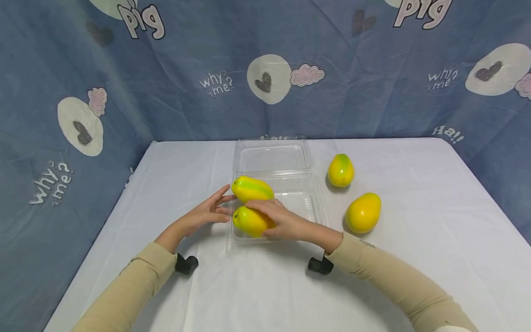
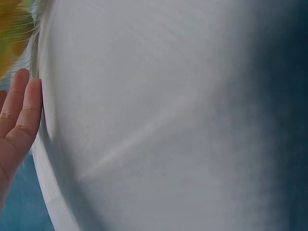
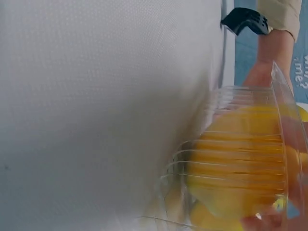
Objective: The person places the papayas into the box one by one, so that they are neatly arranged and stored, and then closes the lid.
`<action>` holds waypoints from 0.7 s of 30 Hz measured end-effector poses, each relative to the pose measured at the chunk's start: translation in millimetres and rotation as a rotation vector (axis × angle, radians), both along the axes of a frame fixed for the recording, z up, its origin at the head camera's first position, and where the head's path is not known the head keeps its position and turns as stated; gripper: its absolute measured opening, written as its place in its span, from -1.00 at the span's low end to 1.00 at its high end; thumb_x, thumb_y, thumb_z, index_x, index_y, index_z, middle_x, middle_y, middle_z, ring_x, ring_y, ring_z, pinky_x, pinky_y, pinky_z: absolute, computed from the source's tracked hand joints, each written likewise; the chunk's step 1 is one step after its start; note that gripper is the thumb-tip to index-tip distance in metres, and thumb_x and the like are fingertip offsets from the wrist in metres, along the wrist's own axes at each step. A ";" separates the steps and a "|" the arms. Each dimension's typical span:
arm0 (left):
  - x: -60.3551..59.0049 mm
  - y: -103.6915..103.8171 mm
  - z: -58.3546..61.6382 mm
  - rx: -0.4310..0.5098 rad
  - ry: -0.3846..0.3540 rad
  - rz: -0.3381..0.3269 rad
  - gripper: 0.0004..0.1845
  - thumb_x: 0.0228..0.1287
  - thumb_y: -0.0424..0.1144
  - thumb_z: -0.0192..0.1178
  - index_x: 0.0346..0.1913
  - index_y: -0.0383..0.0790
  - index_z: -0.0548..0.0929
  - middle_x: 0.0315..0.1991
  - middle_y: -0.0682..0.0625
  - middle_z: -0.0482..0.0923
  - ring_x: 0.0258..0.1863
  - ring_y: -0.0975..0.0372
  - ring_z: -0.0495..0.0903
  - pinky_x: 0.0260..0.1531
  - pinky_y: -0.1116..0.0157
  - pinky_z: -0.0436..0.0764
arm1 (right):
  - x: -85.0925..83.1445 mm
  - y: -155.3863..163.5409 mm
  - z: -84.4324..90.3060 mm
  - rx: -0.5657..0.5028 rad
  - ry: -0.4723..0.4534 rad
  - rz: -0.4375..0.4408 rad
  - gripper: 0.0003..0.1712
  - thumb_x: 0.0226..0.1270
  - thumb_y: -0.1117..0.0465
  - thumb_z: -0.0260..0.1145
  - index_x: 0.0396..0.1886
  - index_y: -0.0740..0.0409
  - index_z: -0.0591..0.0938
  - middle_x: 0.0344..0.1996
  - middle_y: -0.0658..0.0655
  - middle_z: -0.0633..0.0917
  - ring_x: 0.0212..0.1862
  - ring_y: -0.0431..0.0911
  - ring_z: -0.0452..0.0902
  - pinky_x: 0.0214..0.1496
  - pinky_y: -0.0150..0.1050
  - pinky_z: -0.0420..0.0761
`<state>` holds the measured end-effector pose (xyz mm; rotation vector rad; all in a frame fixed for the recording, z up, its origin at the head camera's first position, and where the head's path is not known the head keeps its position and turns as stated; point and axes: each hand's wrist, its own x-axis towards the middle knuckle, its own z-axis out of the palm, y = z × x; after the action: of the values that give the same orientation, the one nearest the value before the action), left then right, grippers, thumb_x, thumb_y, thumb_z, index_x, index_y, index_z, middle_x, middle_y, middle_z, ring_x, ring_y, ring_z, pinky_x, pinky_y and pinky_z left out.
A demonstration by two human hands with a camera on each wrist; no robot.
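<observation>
A clear plastic clamshell box lies with its lid laid back on the white table. Two yellow-green papayas sit side by side at its left end. My right hand grips the near papaya, thumb on the near side and fingers over the top. The far papaya lies just behind those fingers. At the box's left wall is my left hand, fingers extended and holding nothing. Through the box's ribbed wall, the right wrist view shows yellow fruit.
Right of the box stand two more papayas, one farther back and one nearer. The lid lies flat toward the table's back edge. A patterned blue cloth hangs behind. Black devices are at both wrists.
</observation>
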<state>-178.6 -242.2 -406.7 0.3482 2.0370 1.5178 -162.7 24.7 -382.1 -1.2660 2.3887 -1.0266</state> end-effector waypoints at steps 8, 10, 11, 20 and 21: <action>0.9 0.5 0.8 0.009 -0.006 0.004 0.01 0.16 -0.16 0.19 0.45 0.05 -0.34 0.44 -0.14 -0.13 0.26 -0.06 0.25 0.17 -0.07 0.28 | 0.7 -0.5 0.2 -0.010 0.042 -0.030 -0.24 0.01 0.35 0.40 0.26 0.22 0.32 0.27 0.16 0.35 0.31 0.05 0.17 0.32 0.00 0.13; 1.0 0.7 0.7 0.011 -0.010 0.004 0.02 0.16 -0.16 0.20 0.45 0.05 -0.34 0.44 -0.14 -0.14 0.26 -0.06 0.25 0.17 -0.07 0.28 | 0.4 -0.2 0.6 -0.005 0.041 -0.041 -0.24 0.01 0.33 0.41 0.25 0.21 0.34 0.27 0.16 0.36 0.30 0.05 0.19 0.32 0.00 0.14; 1.1 0.8 0.8 0.013 -0.014 0.006 0.02 0.16 -0.17 0.20 0.45 0.06 -0.34 0.44 -0.13 -0.14 0.26 -0.05 0.25 0.17 -0.07 0.28 | 0.1 0.2 1.1 -0.004 0.041 -0.047 -0.24 0.00 0.33 0.41 0.25 0.21 0.34 0.26 0.16 0.37 0.29 0.05 0.20 0.32 0.01 0.15; 1.9 1.6 1.4 0.016 -0.026 0.014 0.02 0.16 -0.16 0.20 0.45 0.07 -0.34 0.44 -0.11 -0.14 0.27 -0.05 0.24 0.18 -0.07 0.26 | -4.8 19.7 16.2 -0.040 0.005 -0.147 -0.23 0.02 0.30 0.41 0.27 0.24 0.32 0.26 0.20 0.37 0.29 0.10 0.20 0.30 0.06 0.18; 1.7 1.6 1.2 0.016 -0.025 0.014 0.02 0.16 -0.16 0.20 0.45 0.07 -0.34 0.44 -0.11 -0.14 0.27 -0.05 0.24 0.18 -0.07 0.26 | -5.6 23.3 18.2 -0.041 -0.002 -0.163 -0.23 0.03 0.31 0.41 0.27 0.24 0.31 0.27 0.21 0.36 0.31 0.11 0.18 0.31 0.06 0.17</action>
<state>-177.0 -240.6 -405.5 0.3207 2.0128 1.5403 -168.3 48.0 -364.0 -1.0960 2.5157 -1.1264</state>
